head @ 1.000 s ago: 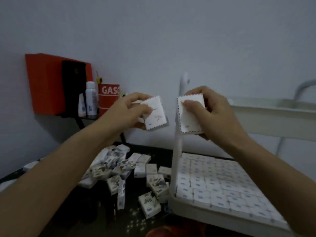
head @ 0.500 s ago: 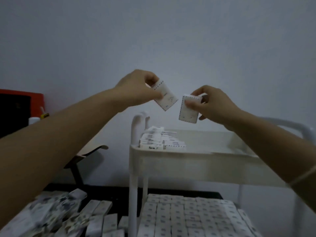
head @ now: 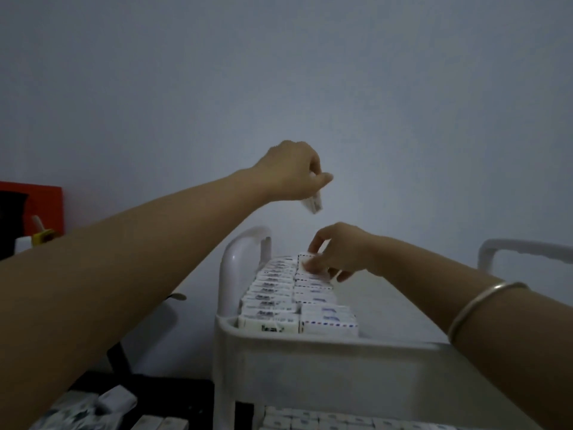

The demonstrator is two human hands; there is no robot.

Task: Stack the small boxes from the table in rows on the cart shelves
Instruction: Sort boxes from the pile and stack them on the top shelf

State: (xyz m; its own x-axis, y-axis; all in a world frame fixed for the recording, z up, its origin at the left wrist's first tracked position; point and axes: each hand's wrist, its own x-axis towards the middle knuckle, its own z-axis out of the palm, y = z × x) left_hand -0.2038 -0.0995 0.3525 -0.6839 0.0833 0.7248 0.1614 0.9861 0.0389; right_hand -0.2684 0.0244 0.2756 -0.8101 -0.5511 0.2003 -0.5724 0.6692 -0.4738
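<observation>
Head view. Right grip [head: 338, 252] down at far end of second row [head: 313, 293] on cart's top shelf [head: 310, 341], pinching a small box [head: 305, 262] against the last one there. Left grip [head: 291, 172] raised above, closed round a spare box [head: 313, 203], well clear of shelf.

To do well: seat flat, press flush to neighbour, square with first row [head: 269, 293], release only once settled (risk of a crooked row otherwise). Then lower the spare just behind.

Loose boxes [head: 114, 398] waiting on worktop, lower left.
</observation>
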